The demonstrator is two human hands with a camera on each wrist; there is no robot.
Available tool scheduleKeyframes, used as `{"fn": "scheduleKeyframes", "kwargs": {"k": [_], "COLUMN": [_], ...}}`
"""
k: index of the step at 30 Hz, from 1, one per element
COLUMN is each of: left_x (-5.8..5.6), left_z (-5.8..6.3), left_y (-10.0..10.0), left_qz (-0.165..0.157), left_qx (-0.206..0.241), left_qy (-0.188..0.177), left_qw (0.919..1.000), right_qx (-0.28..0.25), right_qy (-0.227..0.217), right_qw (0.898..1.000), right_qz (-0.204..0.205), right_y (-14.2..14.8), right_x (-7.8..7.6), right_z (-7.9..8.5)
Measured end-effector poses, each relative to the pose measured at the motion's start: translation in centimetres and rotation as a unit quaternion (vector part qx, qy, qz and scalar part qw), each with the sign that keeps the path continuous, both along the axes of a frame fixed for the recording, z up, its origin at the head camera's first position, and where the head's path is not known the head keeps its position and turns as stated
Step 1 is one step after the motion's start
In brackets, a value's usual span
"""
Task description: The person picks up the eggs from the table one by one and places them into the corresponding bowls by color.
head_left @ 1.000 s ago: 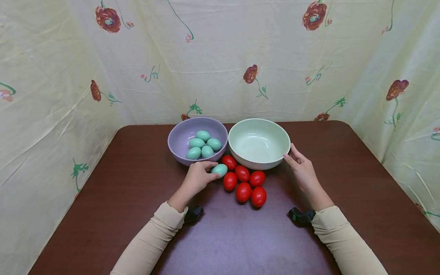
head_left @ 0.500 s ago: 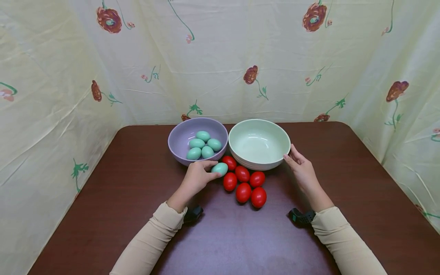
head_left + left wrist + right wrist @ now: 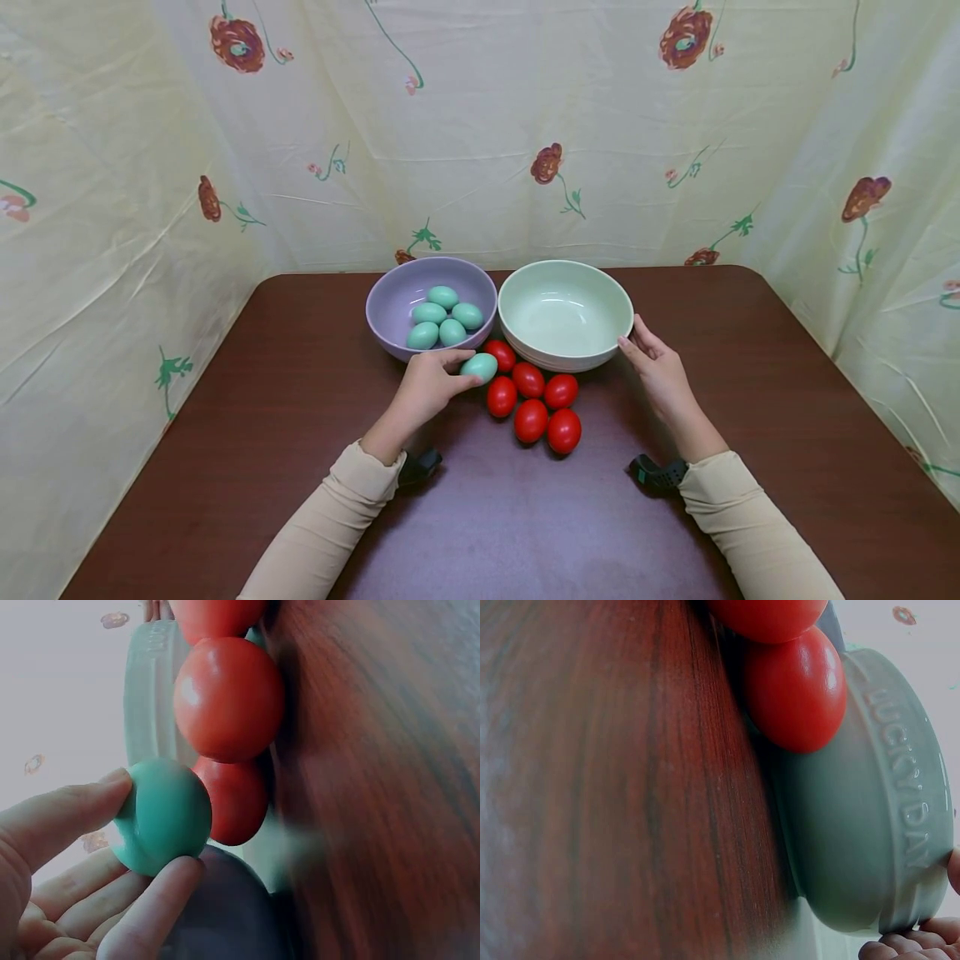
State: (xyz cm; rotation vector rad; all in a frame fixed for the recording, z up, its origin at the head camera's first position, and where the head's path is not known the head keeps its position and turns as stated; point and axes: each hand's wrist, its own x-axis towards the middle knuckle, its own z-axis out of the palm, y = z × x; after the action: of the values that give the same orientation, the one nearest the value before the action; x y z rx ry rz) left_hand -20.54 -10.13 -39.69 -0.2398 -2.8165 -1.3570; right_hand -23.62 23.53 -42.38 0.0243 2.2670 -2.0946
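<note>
My left hand (image 3: pixel 431 387) pinches a turquoise egg (image 3: pixel 480 367) between thumb and fingers, just in front of a purple bowl (image 3: pixel 386 321). The left wrist view shows thumb and fingertips on the same egg (image 3: pixel 166 817). Several more turquoise eggs (image 3: pixel 429 312) lie inside the purple bowl. A pale green bowl (image 3: pixel 566 308) stands to its right with nothing in it. My right hand (image 3: pixel 660 371) holds this bowl's right side near the rim. Raised lettering runs along the bowl's wall (image 3: pixel 840 825) in the right wrist view, with curled fingers (image 3: pixel 907 945) against it.
Several red eggs (image 3: pixel 531 419) form a loose cluster on the dark brown table (image 3: pixel 525 525), in front of the bowls. One red egg (image 3: pixel 799 694) sits close to the green bowl's wall. A flowered cloth (image 3: pixel 480 192) hangs behind the table.
Almost nothing differs. The egg pinched by my left hand has risen very slightly; the right hand and both bowls keep their places.
</note>
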Motion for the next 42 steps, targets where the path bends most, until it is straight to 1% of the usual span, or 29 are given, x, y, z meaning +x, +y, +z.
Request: {"fn": "scheduleKeyframes", "kwargs": {"k": [12,18,25,30,34,42], "left_x": [0.2,0.3,0.4,0.4,0.4,0.3], "left_z": [0.9,1.6,2.0,2.7,3.1,3.4], "left_y": [-0.1,-0.6,-0.7,-0.9,-1.2,-1.7], "left_qz": [0.004,0.014,0.017,0.019,0.028,0.035], "left_qx": [0.022,0.030,0.034,0.035,0.027,0.046], "left_qy": [-0.010,-0.009,-0.017,-0.010,-0.006,-0.023], "left_qw": [0.9997,0.9994,0.9991,0.9992,0.9992,0.9980], "right_qx": [-0.002,-0.002,-0.008,-0.008,-0.008,-0.002], "right_qy": [0.000,0.002,-0.001,-0.005,-0.008,-0.015], "right_qw": [1.000,1.000,1.000,1.000,1.000,1.000], "right_qz": [0.000,0.002,-0.001,0.001,-0.002,0.000], "right_y": [0.0,-0.2,-0.1,0.0,0.1,0.1], "right_x": [0.0,0.0,-0.1,-0.1,-0.1,-0.1], "right_z": [0.1,0.0,0.0,0.3,0.4,0.0]}}
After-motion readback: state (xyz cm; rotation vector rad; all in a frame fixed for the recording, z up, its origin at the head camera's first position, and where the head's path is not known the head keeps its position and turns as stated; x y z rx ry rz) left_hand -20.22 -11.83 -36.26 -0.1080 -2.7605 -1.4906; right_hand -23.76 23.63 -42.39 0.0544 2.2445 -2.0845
